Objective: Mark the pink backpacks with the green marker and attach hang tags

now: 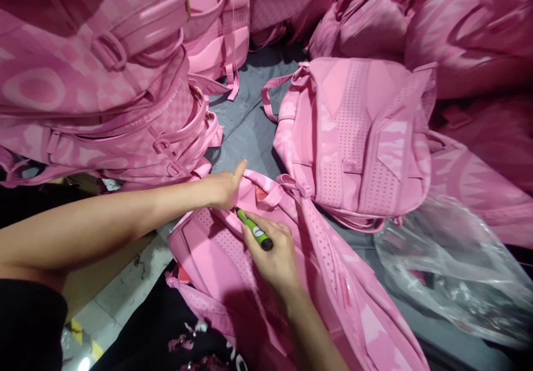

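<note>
- Fingers of the R hand (272, 249) pinch a green marker (255, 229), dark end up, other end by the L hand (225, 189), prob. for fine control.
- L hand is at the pink backpack's (225, 249) top edge, seemingly steadying fabric; one digit sticks up, rest hidden, so I can't tell if they're pinching.
- Pink backpack lies closest to the person, straps to either side, prob. so its back panel's reachable.
- 2nd backpack (353, 143) sits just beyond, on grey cover (245, 132).

Green marker (253, 228) in right grip (275, 251), pink backpack (254, 293) beneath
</note>
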Demonstrator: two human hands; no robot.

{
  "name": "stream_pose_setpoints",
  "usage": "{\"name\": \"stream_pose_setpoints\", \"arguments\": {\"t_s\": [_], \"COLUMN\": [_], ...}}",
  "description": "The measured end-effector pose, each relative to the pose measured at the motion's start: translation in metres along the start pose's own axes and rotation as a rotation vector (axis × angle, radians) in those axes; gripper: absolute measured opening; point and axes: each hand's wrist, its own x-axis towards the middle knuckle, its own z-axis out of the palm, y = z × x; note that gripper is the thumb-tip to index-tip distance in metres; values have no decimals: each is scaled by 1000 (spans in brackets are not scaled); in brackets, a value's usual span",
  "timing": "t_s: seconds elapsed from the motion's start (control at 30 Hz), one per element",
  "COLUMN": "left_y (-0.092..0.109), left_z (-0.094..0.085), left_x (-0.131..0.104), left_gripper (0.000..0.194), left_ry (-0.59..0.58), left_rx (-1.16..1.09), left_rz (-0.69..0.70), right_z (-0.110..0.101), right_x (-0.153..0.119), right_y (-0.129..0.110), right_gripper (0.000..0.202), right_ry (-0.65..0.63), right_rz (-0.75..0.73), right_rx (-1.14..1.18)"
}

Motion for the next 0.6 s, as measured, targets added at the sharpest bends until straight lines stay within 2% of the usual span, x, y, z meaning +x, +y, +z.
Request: {"name": "stream_pose_setpoints", "arguments": {"t_s": [0.17, 0.37, 0.5, 0.6], "left_y": [-10, -10, -7, -8], "left_z": [0, -3, -6, -7], "left_x": [-1, -2, -6, -6], "left_gripper": [112, 98, 96, 93], "left_ry": [-9, 2, -7, 2], "left_rx": [-15, -40, -39, -38], "left_rz": [129, 145, 126, 139], "right_z": [-1, 7, 7, 7], "right_x": [-1, 7, 5, 6], "right_y": [1, -6, -2, -2], "right_gripper": [26, 25, 26, 25], "right_ry": [-27, -63, -44, -38], "right_rz": [-9, -37, -48, -69], "right_rx": [-21, 34, -43, -2]}}
